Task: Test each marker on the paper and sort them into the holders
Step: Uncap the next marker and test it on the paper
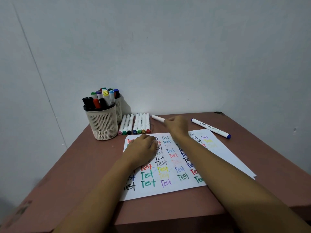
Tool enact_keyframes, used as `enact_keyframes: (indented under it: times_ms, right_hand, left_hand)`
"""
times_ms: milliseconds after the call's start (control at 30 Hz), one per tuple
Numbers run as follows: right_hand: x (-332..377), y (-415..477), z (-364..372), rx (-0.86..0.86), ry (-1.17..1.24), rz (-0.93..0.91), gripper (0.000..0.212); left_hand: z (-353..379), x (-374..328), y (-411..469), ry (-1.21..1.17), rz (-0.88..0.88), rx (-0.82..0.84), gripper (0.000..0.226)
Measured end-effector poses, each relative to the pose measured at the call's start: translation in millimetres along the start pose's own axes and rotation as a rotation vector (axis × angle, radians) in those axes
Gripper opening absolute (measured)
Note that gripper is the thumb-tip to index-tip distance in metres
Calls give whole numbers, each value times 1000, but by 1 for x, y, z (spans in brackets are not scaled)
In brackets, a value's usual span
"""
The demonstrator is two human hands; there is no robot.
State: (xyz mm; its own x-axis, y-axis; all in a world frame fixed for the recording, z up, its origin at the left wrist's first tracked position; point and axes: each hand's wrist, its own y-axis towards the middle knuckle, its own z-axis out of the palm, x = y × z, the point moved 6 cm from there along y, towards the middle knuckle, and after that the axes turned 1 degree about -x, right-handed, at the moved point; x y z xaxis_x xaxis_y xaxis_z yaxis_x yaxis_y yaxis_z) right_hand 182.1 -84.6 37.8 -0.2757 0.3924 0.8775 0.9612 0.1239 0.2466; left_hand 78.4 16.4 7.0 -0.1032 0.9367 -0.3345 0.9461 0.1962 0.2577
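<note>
A white sheet of paper [170, 187] covered with coloured "Test" words lies on the table. My left hand [143, 148] rests on its upper left part, fingers loosely curled, holding nothing. Beyond the paper's top edge, my right hand [176, 126] grips a white marker [157, 118] whose end points left. Several white markers [134, 123] lie side by side next to two cream mesh holders; the front holder [102, 124] is full of markers, the rear holder [119, 106] stands behind it. A blue-capped marker [210, 128] lies at the right.
The reddish-brown table [87, 165] stands in a corner against a pale wall [168, 56]. A second sheet [235, 158] sticks out under the paper on the right. The table's front edge runs just below the paper.
</note>
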Motion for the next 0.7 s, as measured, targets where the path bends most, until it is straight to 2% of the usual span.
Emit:
enact_keyframes:
  times_ms: [167, 333, 467, 600, 700]
  right_hand:
    - [-14, -9, -45, -54, 203, 80, 23]
    - [-17, -29, -76, -8, 294, 87, 22]
    - [-19, -48, -84, 2, 380, 94, 26]
    - [-32, -57, -80, -46, 574, 216, 27]
    - [-29, -61, -66, 94, 839, 297, 27]
  left_hand:
    - [-11, -1, -1, -71, 46, -179, 38]
    - [-23, -12, -6, -87, 207, -344, 43]
    - [-16, -23, -11, -98, 265, -264, 48]
    - [-10, -33, -16, -68, 242, -173, 35]
    - [-12, -36, -18, -47, 225, -171, 29]
